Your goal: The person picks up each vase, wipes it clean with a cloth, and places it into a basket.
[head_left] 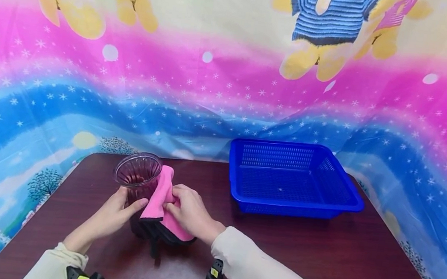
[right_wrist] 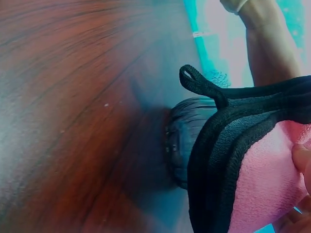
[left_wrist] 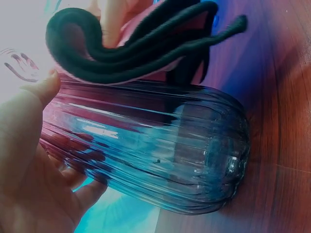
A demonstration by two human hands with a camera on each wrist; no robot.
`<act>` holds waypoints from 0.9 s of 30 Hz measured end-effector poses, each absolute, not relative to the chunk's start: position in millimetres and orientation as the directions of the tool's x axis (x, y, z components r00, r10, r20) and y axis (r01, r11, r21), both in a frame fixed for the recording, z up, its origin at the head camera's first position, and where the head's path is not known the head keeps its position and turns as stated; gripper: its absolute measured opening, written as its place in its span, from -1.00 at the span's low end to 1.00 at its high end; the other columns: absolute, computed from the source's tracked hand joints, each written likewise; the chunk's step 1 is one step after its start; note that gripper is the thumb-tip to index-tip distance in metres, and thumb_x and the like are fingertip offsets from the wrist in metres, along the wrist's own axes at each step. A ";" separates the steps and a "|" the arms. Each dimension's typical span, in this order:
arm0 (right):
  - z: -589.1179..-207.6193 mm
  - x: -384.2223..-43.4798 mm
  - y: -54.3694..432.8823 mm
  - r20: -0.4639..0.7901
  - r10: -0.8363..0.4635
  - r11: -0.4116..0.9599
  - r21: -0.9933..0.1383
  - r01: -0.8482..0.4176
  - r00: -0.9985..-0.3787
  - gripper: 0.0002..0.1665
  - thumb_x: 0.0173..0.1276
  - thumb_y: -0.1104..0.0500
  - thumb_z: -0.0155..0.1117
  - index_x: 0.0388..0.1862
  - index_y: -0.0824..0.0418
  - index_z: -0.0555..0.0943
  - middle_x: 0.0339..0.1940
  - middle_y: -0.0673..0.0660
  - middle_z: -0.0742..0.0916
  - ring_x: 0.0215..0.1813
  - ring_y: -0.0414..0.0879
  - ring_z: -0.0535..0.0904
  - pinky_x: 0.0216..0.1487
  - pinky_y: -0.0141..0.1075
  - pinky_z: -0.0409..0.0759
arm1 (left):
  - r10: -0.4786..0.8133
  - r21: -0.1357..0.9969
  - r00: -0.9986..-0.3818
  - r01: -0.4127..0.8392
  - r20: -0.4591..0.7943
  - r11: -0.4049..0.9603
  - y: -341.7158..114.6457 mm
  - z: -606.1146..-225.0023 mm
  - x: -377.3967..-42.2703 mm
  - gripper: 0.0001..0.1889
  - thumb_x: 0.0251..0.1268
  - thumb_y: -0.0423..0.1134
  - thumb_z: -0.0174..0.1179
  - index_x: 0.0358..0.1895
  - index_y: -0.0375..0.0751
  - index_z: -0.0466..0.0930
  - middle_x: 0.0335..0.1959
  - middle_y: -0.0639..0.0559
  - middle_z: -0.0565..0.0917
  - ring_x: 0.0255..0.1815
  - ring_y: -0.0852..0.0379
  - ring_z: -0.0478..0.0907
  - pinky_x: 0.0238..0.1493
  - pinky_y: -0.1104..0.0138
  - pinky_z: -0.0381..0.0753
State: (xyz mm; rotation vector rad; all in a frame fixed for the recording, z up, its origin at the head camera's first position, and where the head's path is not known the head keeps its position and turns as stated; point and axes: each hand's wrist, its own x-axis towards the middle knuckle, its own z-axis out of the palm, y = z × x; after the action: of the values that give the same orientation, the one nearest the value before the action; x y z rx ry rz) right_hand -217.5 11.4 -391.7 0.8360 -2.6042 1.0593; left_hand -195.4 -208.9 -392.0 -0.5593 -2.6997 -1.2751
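Observation:
A clear, ribbed glass vase [head_left: 138, 178] with a purplish tint stands at the left of the table. My left hand [head_left: 116, 210] grips its side, thumb and fingers round the ribbed wall, as the left wrist view shows. My right hand [head_left: 191, 212] pinches a folded pink cloth [head_left: 173, 222] with black edging against the vase's right side. In the right wrist view the cloth's black hanging loop [right_wrist: 199, 82] sticks out, and the cloth hides much of the vase. The vase's base [left_wrist: 233, 160] shows in the left wrist view.
A blue plastic basket [head_left: 294, 208] with mesh walls sits at the back right of the dark wooden table [head_left: 293, 255]. Behind the table hangs a printed cloth backdrop [head_left: 214, 78] with bears and snowflakes.

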 end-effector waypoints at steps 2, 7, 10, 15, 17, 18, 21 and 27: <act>-395.8 -218.1 11.8 0.383 -0.430 0.590 -0.567 -0.575 -0.818 -0.87 0.33 0.20 0.43 -0.40 0.20 0.68 -0.02 0.12 0.78 0.02 -0.08 0.72 0.01 -0.41 0.65 | 0.275 0.726 -0.930 0.363 0.244 0.584 -208.6 -391.9 -195.5 -0.31 0.52 -0.13 0.14 0.52 -0.30 0.02 0.42 -0.38 0.40 0.42 -0.34 0.42 0.36 -0.23 0.41; -403.9 -219.0 13.5 0.370 -0.437 0.604 -0.554 -0.573 -0.819 -0.81 0.32 0.20 0.44 -0.47 0.18 0.64 -0.06 0.10 0.78 -0.02 -0.09 0.72 -0.08 -0.45 0.62 | 0.262 0.717 -0.933 0.359 0.248 0.598 -208.2 -393.7 -196.0 -0.34 0.52 -0.14 0.14 0.49 -0.33 0.06 0.40 -0.39 0.43 0.41 -0.33 0.43 0.36 -0.22 0.42; -408.1 -219.0 15.3 0.354 -0.449 0.610 -0.550 -0.571 -0.820 -0.77 0.31 0.21 0.44 -0.51 0.17 0.60 -0.10 0.10 0.77 -0.11 -0.13 0.68 -0.14 -0.47 0.57 | 0.257 0.708 -0.932 0.362 0.257 0.606 -208.1 -395.4 -197.0 -0.36 0.53 -0.14 0.13 0.47 -0.37 0.08 0.38 -0.39 0.45 0.40 -0.30 0.45 0.35 -0.18 0.44; -415.0 -220.9 17.8 0.326 -0.465 0.625 -0.537 -0.566 -0.823 -0.68 0.29 0.21 0.45 -0.57 0.15 0.50 -0.20 0.08 0.73 -0.28 -0.22 0.51 -0.27 -0.51 0.43 | 0.254 0.706 -0.935 0.355 0.249 0.613 -208.6 -395.0 -197.6 -0.34 0.54 -0.11 0.12 0.48 -0.36 0.07 0.39 -0.40 0.43 0.41 -0.32 0.44 0.35 -0.18 0.45; -417.6 -222.0 18.5 0.315 -0.471 0.632 -0.531 -0.564 -0.824 -0.64 0.29 0.21 0.45 -0.60 0.15 0.47 -0.24 0.07 0.71 -0.31 -0.22 0.47 -0.29 -0.51 0.38 | 0.255 0.709 -0.935 0.354 0.248 0.609 -208.8 -394.6 -197.4 -0.33 0.53 -0.11 0.13 0.49 -0.35 0.05 0.40 -0.41 0.41 0.42 -0.35 0.42 0.36 -0.21 0.43; -418.6 -222.3 18.9 0.309 -0.474 0.636 -0.528 -0.563 -0.825 -0.63 0.29 0.21 0.45 -0.61 0.15 0.46 -0.27 0.06 0.70 -0.32 -0.23 0.44 -0.30 -0.51 0.36 | 0.256 0.710 -0.934 0.357 0.250 0.607 -208.8 -394.6 -197.5 -0.32 0.53 -0.11 0.13 0.49 -0.35 0.05 0.40 -0.41 0.41 0.42 -0.35 0.41 0.36 -0.22 0.43; -422.5 -223.8 19.7 0.290 -0.486 0.643 -0.521 -0.562 -0.825 -0.60 0.28 0.23 0.45 -0.63 0.14 0.43 -0.37 0.03 0.64 -0.37 -0.24 0.39 -0.33 -0.51 0.32 | 0.258 0.711 -0.931 0.363 0.257 0.603 -209.0 -395.4 -197.9 -0.32 0.52 -0.12 0.14 0.49 -0.35 0.04 0.40 -0.42 0.40 0.42 -0.37 0.41 0.35 -0.24 0.43; -426.6 -223.9 20.9 0.264 -0.508 0.654 -0.502 -0.566 -0.820 -0.61 0.26 0.25 0.46 -0.64 0.15 0.45 -0.47 0.00 0.57 -0.42 -0.25 0.36 -0.37 -0.50 0.33 | 0.255 0.702 -0.928 0.372 0.272 0.607 -209.2 -397.8 -198.6 -0.34 0.53 -0.15 0.13 0.47 -0.39 0.07 0.37 -0.42 0.44 0.39 -0.35 0.44 0.34 -0.22 0.44</act>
State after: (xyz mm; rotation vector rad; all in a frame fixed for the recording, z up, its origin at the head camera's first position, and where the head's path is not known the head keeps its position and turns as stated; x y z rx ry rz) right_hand -223.9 20.9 -426.6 0.9005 -2.7646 0.8914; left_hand -198.6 -209.2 -397.8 -0.5269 -2.6853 -1.2229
